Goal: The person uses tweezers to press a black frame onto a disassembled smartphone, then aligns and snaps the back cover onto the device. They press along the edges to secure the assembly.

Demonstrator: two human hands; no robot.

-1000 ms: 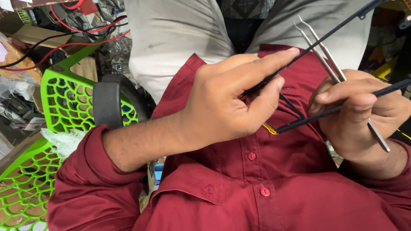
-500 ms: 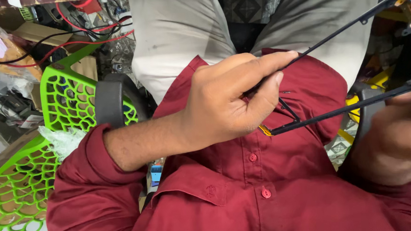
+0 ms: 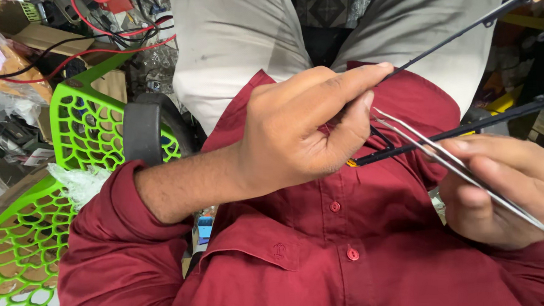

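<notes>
Steel tweezers [image 3: 471,173] lie pinched in our right hand [image 3: 510,190], their tips pointing up and left toward the fingers of our left hand [image 3: 302,133]. That left hand is curled, thumb and forefinger pressed together on a thin black frame [image 3: 463,127] held over our lap against a dark red shirt [image 3: 326,243]. Beside our left arm sits a green plastic lattice basket [image 3: 28,240], with red wires [image 3: 104,31] beyond it.
</notes>
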